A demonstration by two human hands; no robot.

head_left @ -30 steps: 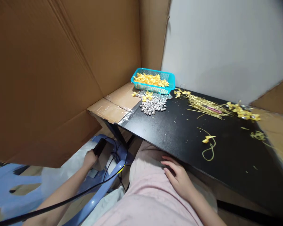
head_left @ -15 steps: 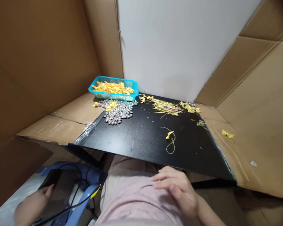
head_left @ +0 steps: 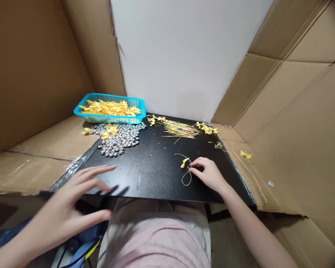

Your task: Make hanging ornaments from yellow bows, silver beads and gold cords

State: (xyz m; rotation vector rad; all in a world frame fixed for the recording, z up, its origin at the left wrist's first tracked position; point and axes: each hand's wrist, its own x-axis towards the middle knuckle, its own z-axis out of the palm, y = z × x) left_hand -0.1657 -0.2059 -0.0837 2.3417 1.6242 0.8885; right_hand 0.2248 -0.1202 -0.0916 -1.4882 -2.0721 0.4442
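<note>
Left hand (head_left: 69, 203) hung spread wide and held nothing; right hand (head_left: 210, 174) was nearly pinched at the looped cord (head_left: 187, 185) beside a yellow bow (head_left: 183, 163) on the black table (head_left: 153, 176), though whether it gripped the cord could not be told. A hasty tug could have tangled the cord, and a stray sweep scattered the silver beads (head_left: 118, 143)
</note>
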